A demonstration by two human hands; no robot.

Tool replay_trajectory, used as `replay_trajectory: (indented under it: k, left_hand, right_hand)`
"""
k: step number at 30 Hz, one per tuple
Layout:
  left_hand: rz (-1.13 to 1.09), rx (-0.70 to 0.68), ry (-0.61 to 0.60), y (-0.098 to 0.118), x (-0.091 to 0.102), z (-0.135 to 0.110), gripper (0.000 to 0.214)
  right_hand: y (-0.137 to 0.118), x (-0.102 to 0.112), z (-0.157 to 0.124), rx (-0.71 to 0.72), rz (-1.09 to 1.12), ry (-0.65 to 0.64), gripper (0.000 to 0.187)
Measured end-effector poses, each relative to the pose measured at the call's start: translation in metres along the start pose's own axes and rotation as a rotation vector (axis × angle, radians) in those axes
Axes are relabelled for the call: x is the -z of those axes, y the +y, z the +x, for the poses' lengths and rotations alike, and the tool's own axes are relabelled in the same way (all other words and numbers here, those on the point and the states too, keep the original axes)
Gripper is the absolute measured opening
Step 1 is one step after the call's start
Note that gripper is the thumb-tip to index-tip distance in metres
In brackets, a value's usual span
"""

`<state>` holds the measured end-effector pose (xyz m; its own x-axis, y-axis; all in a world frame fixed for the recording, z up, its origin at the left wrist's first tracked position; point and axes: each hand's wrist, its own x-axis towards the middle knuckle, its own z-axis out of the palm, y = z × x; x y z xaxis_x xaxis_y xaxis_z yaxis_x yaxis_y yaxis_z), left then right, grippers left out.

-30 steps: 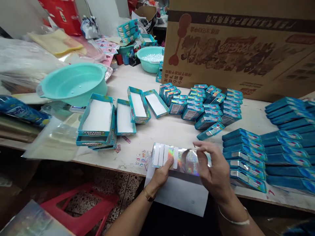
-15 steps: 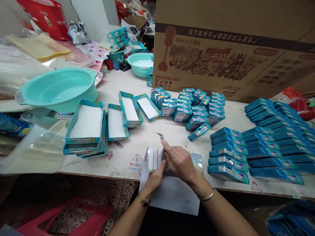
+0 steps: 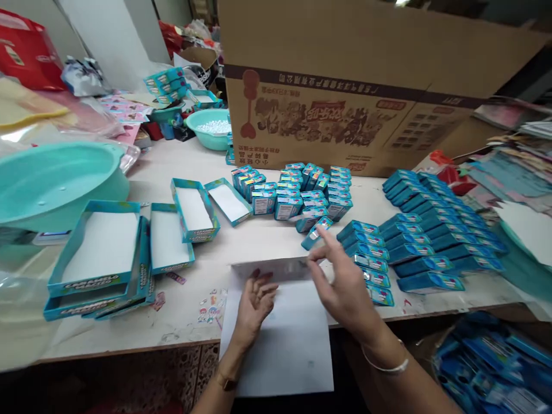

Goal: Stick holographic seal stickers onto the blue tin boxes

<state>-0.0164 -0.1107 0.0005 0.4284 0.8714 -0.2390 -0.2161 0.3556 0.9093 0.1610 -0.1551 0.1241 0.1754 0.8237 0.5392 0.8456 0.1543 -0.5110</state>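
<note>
My left hand [image 3: 255, 305] is over a white sheet [image 3: 284, 356] at the table's front edge. Its fingers are loosely curled and apart, with nothing in them. The sheet's far edge is folded up, showing a greyish band [image 3: 276, 267]. My right hand [image 3: 345, 282] is raised to the right of the sheet, thumb and fingers drawn together. By its index fingertip is a thin, pale sticker strip [image 3: 299, 218], blurred by motion. Just beyond those fingers a small blue box [image 3: 316, 234] stands in front of several grouped boxes [image 3: 288, 206].
Open blue trays lined with white [image 3: 101, 241] stand at left, beside a large turquoise basin [image 3: 60, 178]. Rows of blue boxes [image 3: 426, 247] fill the right. A big cardboard carton [image 3: 336, 115] stands behind. Lower right, a container holds more blue packs [image 3: 495, 368].
My left hand has let go of the sticker sheet's folded part and opened. My right hand has moved right and up from it with the strip. The view has turned right.
</note>
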Motion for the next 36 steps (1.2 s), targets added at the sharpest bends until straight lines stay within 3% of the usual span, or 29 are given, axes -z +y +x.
replay_trajectory:
  k: [2,4,7,11,13,18,23,27,30,36]
  left_hand:
    - [-0.037,0.127,-0.032,0.010,-0.009,-0.003,0.076]
    - [-0.056,0.217,-0.159,0.024,-0.023,-0.006,0.065]
    - [-0.054,0.216,-0.373,0.047,-0.056,-0.001,0.073]
    - [0.020,0.204,-0.463,0.065,-0.109,0.015,0.095]
    - [0.060,0.173,-0.453,0.066,-0.132,0.022,0.091]
    - [0.132,0.034,-0.348,0.057,-0.164,0.037,0.035]
    - [0.317,-0.137,-0.324,0.054,-0.177,0.066,0.029]
    - [0.807,-0.283,-0.358,0.064,-0.191,0.092,0.029]
    - [1.145,-0.373,-0.395,0.069,-0.201,0.104,0.027]
    - [1.402,-0.334,-0.439,0.062,-0.213,0.113,0.026]
  right_hand:
    - [0.007,0.030,0.000,-0.137,0.025,0.043,0.061]
    - [0.016,0.053,-0.002,-0.251,0.065,0.086,0.061]
    - [0.028,0.075,-0.006,-0.375,0.185,0.160,0.062]
    - [0.041,0.087,-0.008,-0.454,0.318,0.249,0.062]
    - [0.047,0.090,-0.008,-0.489,0.336,0.263,0.062]
    - [0.063,0.090,-0.007,-0.562,0.348,0.289,0.063]
    - [0.086,0.083,-0.005,-0.543,0.092,0.327,0.065]
    - [0.107,0.076,-0.007,-0.487,-0.253,0.318,0.062]
    - [0.122,0.071,-0.012,-0.442,-0.372,0.296,0.058]
    - [0.139,0.062,-0.022,-0.496,-0.412,0.258,0.058]
